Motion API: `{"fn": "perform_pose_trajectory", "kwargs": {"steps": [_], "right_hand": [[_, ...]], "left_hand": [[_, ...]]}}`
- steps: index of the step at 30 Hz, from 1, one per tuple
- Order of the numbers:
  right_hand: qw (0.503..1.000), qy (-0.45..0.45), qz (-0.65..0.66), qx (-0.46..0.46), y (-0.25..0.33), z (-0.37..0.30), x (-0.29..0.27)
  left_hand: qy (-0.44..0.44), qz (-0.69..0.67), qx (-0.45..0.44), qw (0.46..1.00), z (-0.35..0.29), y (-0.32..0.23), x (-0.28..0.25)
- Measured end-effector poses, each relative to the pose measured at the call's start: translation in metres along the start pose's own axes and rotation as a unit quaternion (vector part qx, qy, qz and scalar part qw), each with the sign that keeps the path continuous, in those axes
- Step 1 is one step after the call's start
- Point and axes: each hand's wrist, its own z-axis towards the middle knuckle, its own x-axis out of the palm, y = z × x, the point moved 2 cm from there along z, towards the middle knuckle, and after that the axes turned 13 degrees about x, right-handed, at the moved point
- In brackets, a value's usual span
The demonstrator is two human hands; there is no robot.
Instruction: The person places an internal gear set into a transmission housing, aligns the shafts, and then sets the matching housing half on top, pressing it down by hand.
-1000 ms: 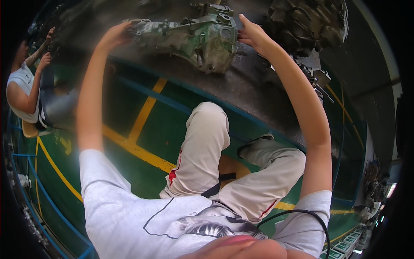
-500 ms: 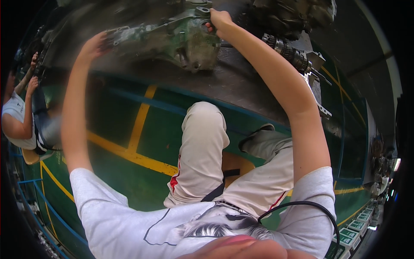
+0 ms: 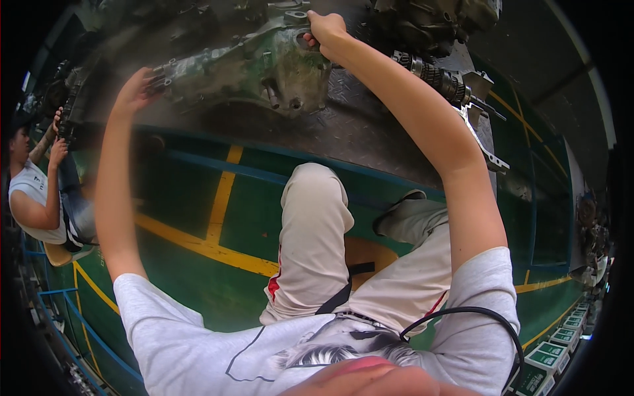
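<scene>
A large, dirty metal gearbox housing (image 3: 221,74) lies lengthwise on the dark steel-topped bench, with its wide end to the right. My left hand (image 3: 137,91) is curled round the narrow left end, its fingertips partly blurred and hidden behind the metal. At the wide end, my right hand (image 3: 325,32) grips the far upper rim beside a flange hole, thumb on top and fingers tucked under. Both arms are stretched well forward. Whether the housing touches the bench or is slightly raised, I cannot tell.
Right of my right forearm lies a gear shaft (image 3: 439,80) near a flat metal bracket (image 3: 494,158). Another dark casing (image 3: 432,23) stands behind. The patterned steel bench top (image 3: 360,125) has a blue edge. A co-worker (image 3: 43,191) sits at far left, hands on dark parts.
The housing has shifted slightly left, and its narrow end has come nearer to me along with my left hand. My right hand keeps its grip on the rim.
</scene>
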Motion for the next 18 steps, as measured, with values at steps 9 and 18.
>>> {"fn": "perform_pose_trajectory", "kwargs": {"steps": [9,18], "right_hand": [[0.996,0.055,0.066,-0.019,0.066,-0.034,-0.032],[0.995,0.067,0.07,-0.025,0.133,-0.066,-0.136]], "left_hand": [[0.008,-0.018,0.071,0.997,-0.034,-0.054,0.01],[0.126,-0.016,0.109,0.986,-0.081,-0.119,0.082]]}}
